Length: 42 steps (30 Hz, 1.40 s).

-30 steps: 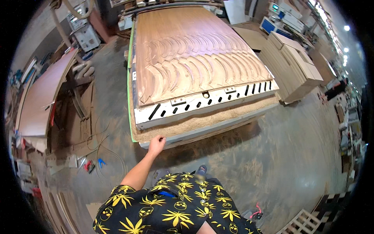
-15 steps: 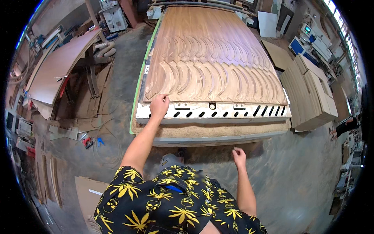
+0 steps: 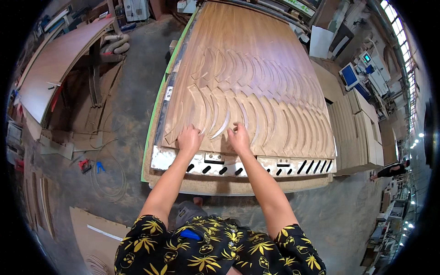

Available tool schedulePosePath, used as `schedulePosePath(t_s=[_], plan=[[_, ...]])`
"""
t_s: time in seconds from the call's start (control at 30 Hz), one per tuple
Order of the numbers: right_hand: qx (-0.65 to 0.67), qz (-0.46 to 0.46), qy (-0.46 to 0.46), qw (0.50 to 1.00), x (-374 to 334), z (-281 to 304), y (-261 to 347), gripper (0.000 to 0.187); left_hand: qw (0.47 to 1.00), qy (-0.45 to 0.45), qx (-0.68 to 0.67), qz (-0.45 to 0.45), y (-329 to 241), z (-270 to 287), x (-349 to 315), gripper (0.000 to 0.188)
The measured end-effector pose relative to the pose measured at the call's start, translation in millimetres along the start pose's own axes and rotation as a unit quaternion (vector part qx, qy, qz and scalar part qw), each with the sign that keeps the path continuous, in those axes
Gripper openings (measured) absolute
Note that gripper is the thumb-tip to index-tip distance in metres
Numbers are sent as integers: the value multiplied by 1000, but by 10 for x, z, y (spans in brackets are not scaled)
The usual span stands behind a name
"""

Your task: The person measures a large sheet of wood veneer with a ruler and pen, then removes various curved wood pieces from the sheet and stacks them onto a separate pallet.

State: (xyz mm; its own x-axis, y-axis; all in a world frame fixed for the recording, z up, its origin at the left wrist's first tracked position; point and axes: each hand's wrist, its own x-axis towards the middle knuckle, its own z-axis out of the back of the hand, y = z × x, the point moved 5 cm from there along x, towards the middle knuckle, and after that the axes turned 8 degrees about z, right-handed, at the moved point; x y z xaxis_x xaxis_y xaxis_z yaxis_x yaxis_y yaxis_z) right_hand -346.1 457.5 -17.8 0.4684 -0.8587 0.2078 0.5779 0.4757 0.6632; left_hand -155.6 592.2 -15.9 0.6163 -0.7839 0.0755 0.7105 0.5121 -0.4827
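Over the near end of a large wood-grain panel (image 3: 250,30) cut into rows of curved strips, both of my hands are low at the surface. My left hand (image 3: 189,139) has its fingers bent together beside the near ends of the leftmost curved strips (image 3: 197,103); whatever is in them is hidden. To its right, my right hand (image 3: 239,139) is half curled, thumb and forefinger apart, with nothing visible between them. A curved strip with a pale edge (image 3: 222,127) lies between the two hands.
The panel lies on a machine bed whose white slotted front edge (image 3: 247,170) is nearest me. Stacked boards (image 3: 355,133) stand at right. A worktable (image 3: 59,59) is at far left. A red tool (image 3: 85,166), a blue tool (image 3: 100,167) and a hose (image 3: 120,187) lie on the floor.
My right hand has risen from beside my body onto the panel. My left hand has moved from the panel's front edge further in over the strips. The view has moved closer to the panel.
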Motion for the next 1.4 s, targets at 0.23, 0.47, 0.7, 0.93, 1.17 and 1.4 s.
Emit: schedulePosePath(t_s=[0.23,0.47,0.7,0.93,1.17,1.4], plan=[[-132,-63,41,988,585,-425,132,47,1000,-12,-15,-25,62,174,30,16],[-77,-102,45,991,846,-463,27,42,998,-50,-26,23,377,406,79,16],[-61,-28,43,997,951,-817,250,39,996,-90,-21,15,566,792,191,14],[-79,-82,26,993,993,-722,324,28,993,-82,-81,21,475,993,-120,9],[-129,-97,-35,986,660,114,-287,30,987,-87,-137,-20,289,797,-295,9],[-162,-161,-8,973,682,232,-542,31,982,-42,-183,-30,72,771,-300,11]])
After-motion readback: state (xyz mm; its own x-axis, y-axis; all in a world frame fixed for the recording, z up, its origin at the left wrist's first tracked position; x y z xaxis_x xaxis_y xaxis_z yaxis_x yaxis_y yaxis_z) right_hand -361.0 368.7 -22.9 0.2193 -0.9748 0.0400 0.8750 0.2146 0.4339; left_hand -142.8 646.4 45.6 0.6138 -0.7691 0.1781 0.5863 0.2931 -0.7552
